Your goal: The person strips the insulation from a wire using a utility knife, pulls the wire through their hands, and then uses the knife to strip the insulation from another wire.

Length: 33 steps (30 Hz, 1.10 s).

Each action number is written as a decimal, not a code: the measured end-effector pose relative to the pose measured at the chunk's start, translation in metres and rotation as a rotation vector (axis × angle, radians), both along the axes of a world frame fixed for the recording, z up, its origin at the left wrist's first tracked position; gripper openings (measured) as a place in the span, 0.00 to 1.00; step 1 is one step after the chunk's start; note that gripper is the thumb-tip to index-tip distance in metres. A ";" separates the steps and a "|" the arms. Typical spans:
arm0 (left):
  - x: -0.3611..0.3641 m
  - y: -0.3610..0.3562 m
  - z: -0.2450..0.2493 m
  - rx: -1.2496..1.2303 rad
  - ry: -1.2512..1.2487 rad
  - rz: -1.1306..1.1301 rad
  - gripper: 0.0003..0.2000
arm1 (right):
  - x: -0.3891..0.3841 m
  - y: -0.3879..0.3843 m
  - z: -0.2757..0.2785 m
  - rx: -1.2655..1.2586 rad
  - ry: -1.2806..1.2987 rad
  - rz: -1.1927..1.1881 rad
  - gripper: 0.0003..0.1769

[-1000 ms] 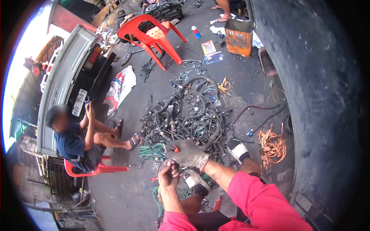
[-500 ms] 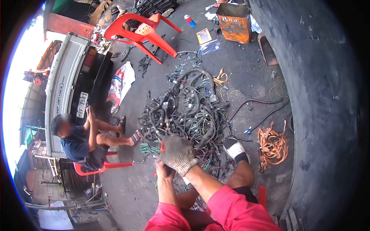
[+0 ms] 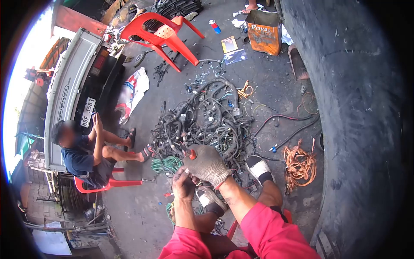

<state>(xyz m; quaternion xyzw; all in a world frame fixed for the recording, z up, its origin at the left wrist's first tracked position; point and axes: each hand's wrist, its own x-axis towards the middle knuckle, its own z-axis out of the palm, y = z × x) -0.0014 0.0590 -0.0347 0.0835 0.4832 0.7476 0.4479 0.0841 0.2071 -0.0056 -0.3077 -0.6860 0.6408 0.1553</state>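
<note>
My right hand (image 3: 208, 163), in a grey knit work glove, is closed around a red-handled tool (image 3: 192, 154) with a dark tip; its exact kind is too small to tell. Just left of it and slightly lower, my bare left hand (image 3: 183, 183) is closed, thumb and fingers pressed together; what they pinch is hidden. Both hands are above the near edge of a large tangled heap of black wiring harness (image 3: 211, 116) on the floor. A bundle of green wires (image 3: 167, 164) lies beside my left hand.
A person (image 3: 82, 151) sits at the left on a red chair (image 3: 110, 185), behind a parked truck (image 3: 71, 101). Stripped copper wire (image 3: 300, 167) lies right of my foot. Farther off are another red chair (image 3: 161, 36), a rusty orange can (image 3: 264, 34) and a spray can (image 3: 214, 26).
My right hand has shifted up and right, baring the red-handled tool in it. My left hand has risen slightly. The head view has turned a little, showing my second shoe.
</note>
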 end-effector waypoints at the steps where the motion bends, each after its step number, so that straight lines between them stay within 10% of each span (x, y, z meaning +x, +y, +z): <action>1: 0.001 0.000 0.001 0.008 -0.007 -0.001 0.07 | -0.001 -0.001 -0.003 -0.018 0.038 -0.007 0.15; 18: 0.005 -0.015 0.019 -0.051 0.030 0.026 0.06 | -0.006 -0.017 -0.016 -0.095 0.236 0.145 0.11; 33: 0.000 -0.035 0.016 -0.049 -0.015 0.001 0.04 | -0.017 -0.029 -0.008 -0.931 0.403 0.132 0.05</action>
